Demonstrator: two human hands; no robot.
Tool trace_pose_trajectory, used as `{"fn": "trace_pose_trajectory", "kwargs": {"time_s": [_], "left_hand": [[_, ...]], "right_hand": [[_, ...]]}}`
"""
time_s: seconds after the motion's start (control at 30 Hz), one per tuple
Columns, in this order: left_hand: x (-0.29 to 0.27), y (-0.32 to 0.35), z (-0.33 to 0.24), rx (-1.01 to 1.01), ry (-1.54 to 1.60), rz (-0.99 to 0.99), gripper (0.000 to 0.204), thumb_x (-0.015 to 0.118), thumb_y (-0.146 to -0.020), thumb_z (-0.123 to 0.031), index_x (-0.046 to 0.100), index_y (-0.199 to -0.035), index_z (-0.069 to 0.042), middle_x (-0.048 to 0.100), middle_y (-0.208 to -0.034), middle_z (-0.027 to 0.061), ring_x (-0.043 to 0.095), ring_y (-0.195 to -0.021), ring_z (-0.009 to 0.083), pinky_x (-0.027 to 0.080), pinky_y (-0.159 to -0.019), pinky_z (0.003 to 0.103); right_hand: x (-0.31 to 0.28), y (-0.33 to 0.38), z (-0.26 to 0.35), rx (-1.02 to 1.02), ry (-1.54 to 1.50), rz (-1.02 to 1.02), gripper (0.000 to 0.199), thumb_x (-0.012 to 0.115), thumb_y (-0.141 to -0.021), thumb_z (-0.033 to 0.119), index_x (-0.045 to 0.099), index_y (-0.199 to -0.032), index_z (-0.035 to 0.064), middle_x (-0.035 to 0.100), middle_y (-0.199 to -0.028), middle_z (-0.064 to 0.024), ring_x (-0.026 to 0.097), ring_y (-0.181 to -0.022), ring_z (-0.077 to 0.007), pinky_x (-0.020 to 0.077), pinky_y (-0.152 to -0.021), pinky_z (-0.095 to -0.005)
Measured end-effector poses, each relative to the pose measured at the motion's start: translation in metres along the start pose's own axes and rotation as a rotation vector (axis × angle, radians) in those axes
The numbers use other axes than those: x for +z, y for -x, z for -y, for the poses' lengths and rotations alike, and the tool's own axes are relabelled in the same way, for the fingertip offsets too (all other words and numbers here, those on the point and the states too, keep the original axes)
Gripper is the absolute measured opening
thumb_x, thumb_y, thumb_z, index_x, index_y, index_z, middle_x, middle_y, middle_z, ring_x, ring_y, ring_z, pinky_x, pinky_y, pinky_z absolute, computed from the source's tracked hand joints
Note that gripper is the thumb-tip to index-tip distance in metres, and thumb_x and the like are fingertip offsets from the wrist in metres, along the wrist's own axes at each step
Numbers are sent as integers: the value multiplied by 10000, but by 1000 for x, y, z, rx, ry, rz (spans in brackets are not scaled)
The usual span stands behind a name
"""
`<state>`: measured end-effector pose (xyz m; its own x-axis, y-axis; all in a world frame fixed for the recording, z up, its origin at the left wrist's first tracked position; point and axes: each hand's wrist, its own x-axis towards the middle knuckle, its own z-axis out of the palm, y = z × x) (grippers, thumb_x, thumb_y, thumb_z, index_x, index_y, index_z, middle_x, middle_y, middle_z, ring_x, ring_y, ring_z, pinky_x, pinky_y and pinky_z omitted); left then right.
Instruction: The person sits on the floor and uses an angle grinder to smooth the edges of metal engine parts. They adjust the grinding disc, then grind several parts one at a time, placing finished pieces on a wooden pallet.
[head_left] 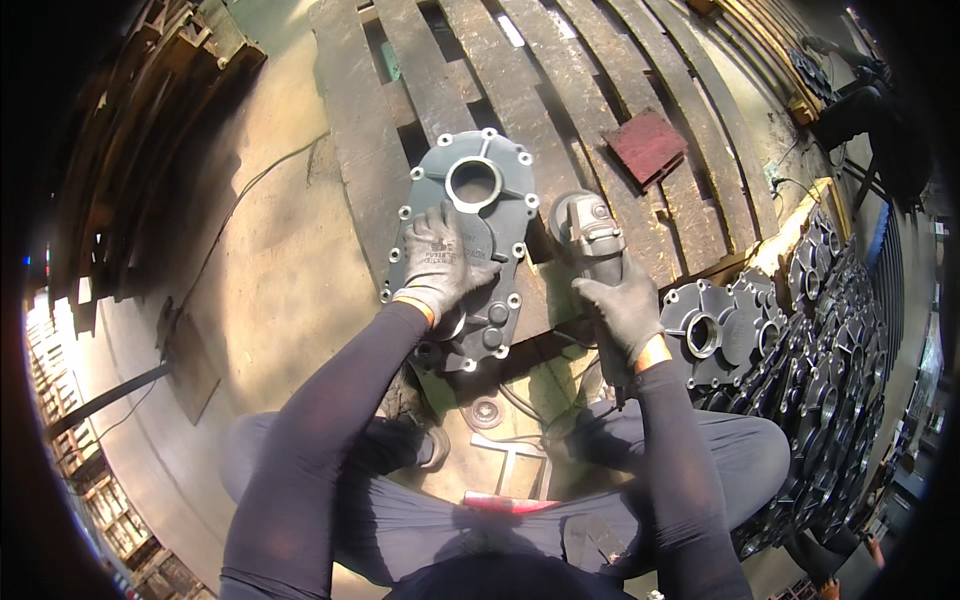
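A grey cast-metal gearbox cover (479, 235) lies on the wooden pallet in front of me, with a large round bore at its far end and bolt bosses around its rim. My gloved left hand (438, 258) grips the cover from above near that bore, its fingers bent and its thumb toward the right edge. The part under the palm is hidden. In my gloved right hand (622, 305) is an angle grinder (598, 245), closed around the body. The grinder's head is on the far side of the hand, right of the cover and apart from it.
A dark red block (646, 148) sits on the slatted pallet (540, 70). Many similar covers (820, 370) are stacked at the right. Between my legs are a disc (486, 412) and a metal frame (520, 458). Wooden pallets (165, 130) rise at left. Another person (865, 120) is at far right.
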<state>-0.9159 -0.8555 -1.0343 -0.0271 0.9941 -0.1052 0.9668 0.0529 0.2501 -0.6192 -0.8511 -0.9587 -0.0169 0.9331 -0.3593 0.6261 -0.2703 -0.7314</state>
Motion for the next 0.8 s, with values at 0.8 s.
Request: {"fn": "trace_pose_trajectory", "kwargs": {"time_s": [0.8], "left_hand": [[26, 72, 28, -94, 66, -23, 915, 732, -961, -618, 444, -1677, -127, 463, -1693, 155, 448, -1546, 397, 322, -1302, 581]], "right_hand": [[44, 86, -20, 57, 99, 79, 586, 882, -800, 287, 690, -1269, -7, 778, -1166, -233, 762, -1088, -397, 586, -989, -466]]}}
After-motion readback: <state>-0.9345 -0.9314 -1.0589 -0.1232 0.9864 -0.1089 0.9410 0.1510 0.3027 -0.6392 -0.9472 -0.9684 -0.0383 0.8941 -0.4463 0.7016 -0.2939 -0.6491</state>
